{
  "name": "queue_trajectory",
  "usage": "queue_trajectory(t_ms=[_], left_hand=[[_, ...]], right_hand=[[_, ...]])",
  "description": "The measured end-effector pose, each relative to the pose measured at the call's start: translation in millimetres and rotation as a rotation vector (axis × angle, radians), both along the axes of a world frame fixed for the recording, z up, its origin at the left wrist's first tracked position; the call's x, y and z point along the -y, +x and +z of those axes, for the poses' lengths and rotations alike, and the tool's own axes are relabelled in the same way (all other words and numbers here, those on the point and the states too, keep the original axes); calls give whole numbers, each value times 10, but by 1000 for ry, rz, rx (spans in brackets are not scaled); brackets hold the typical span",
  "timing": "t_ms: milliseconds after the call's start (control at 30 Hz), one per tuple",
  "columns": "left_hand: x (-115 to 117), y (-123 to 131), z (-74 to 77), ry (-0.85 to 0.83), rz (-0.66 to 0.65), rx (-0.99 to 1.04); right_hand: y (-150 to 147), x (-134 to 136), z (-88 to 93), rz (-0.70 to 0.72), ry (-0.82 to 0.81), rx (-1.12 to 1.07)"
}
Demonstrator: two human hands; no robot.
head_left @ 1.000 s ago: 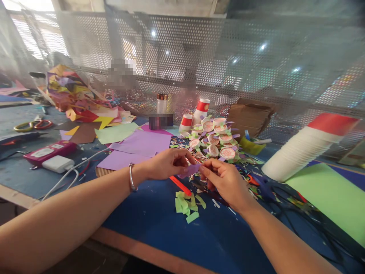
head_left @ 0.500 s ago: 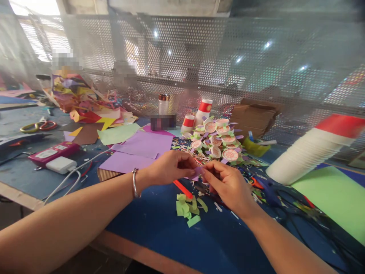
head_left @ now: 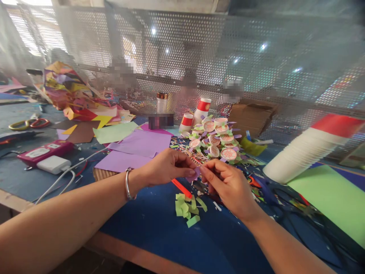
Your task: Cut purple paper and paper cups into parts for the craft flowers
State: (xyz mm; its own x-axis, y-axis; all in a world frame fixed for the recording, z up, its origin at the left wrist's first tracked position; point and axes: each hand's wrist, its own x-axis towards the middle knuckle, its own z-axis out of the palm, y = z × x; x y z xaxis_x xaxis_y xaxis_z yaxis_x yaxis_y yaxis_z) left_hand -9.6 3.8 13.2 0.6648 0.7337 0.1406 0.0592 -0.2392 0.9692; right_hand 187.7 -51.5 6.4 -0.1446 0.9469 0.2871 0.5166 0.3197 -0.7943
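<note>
Looking down past the forearms in the head view, I find much of the fine work covered by the fingers doing it. The left hand (head_left: pixel 168 167) is nearly closed, thumb and forefinger pinching a small purple paper piece (head_left: pixel 194 174); the right hand (head_left: pixel 228 184) has its thumb and forefinger pinched at the paper's other edge, its remaining fingers curled mostly out of sight. Both forearms are cut off by the view's edges. A green sheet (head_left: pixel 333 201) runs out of view at the right, and the dark cables (head_left: pixel 305 224) over there merge into a murky tangle. Through the perforated screen (head_left: pixel 182 42) the shapes are too blurred to name, and blocky patches mask several spots.

The purple paper is small, thin and plain, its full outline hidden by the fingertips. It is held up over the tabletop (head_left: pixel 154 224), between the two hands, near a red stick (head_left: pixel 181 188) and a few green paper strips (head_left: pixel 185 207). Its colour is close to that of the purple sheets (head_left: pixel 142 144) at the left. Just beyond sits a mound of little paper pieces with red-printed round faces (head_left: pixel 213 140).
</note>
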Motion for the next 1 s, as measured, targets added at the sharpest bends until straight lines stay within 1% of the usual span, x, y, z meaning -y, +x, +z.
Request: queue_trajectory(t_ms=[67,133,333,633,867,1000], left_hand=[[8,-3,6,9,0,4],[19,1,9,-17,1,25],[65,29,11,-152,29,107],[81,23,15,-369,-18,204],[77,22,10,-415,-25,211],[102,33,13,-389,-33,212]], right_hand=[[2,13,0,-7,-4,0],[5,21,4,-10,-7,-12],[6,27,24,11,-11,-93],[11,35,11,46,-24,-191],[24,48,12,74,-23,-235],[27,46,10,93,0,-251]])
